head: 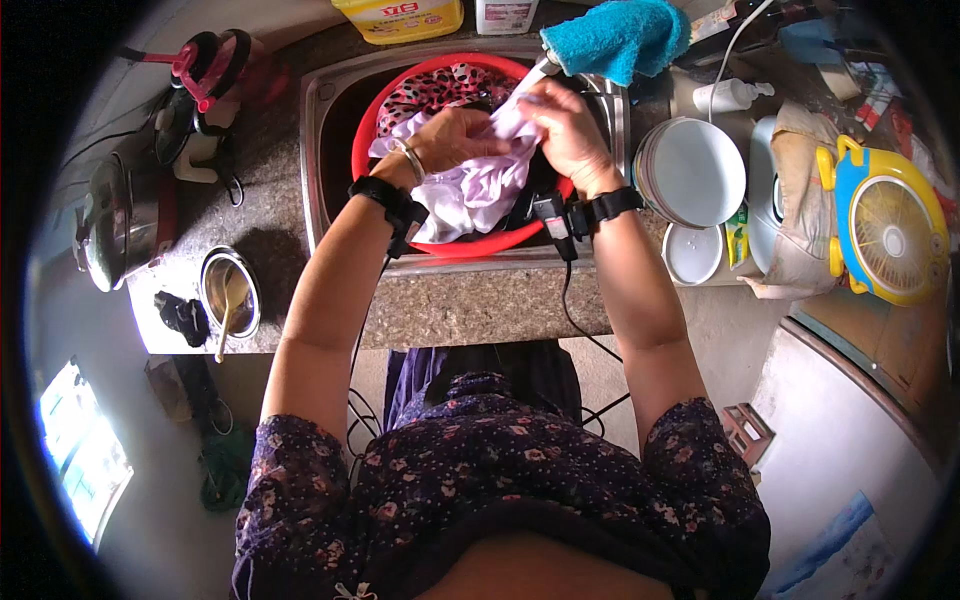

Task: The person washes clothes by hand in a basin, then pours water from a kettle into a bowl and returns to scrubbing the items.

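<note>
A red plastic basin (450, 249) sits in a steel sink (309, 112) and holds wet-looking cloth. My right hand (562, 127) grips a gathered part of a pale lilac cloth (472, 191) just below the faucet (534, 75), at the basin's upper right. Against the same cloth lies my left hand (454, 142), its fingers partly spread; whether it grips the fabric is unclear. Behind the left hand, a pink cloth with black spots (424, 94) fills the back of the basin. A turquoise towel (619, 41) hangs over the faucet's upper part.
Right of the sink are stacked bowls (697, 172), a white lid (693, 253), a pump bottle (731, 96) and a yellow-and-blue fan (892, 225). Left are a metal bowl (251, 300) with a spoon and a lidded pot (112, 217). A yellow container (401, 19) stands behind. Black cables hang from both wrist straps.
</note>
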The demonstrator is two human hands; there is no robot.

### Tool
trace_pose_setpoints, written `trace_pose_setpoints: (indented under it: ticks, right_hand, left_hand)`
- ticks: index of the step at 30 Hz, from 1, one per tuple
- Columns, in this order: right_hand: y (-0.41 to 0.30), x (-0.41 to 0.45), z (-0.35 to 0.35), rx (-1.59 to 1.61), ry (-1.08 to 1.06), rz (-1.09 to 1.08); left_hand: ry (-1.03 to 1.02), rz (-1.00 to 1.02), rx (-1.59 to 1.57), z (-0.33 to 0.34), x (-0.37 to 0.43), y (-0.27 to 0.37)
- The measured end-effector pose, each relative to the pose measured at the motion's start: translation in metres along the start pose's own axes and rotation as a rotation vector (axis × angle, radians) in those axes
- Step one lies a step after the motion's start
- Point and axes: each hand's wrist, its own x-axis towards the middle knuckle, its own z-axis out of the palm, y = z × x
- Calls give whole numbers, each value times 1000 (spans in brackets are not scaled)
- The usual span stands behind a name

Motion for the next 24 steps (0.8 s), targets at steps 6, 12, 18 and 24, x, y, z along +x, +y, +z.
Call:
trace_pose_setpoints:
  ticks: [6,12,18,24]
  right_hand:
    - [34,10,-19,-733,585,-88]
    - [35,-7,32,-1119,186,-287]
    - [35,-17,73,-960,23,-507]
    - [31,-3,55,-1033,201,-156]
  left_hand:
    - [281,65,-1136,20,13,-33]
    - [255,-243,-1487,50,25,-57]
    - [124,-31,-1399,26,21,-88]
    - [564,-153,-462,36,21,-88]
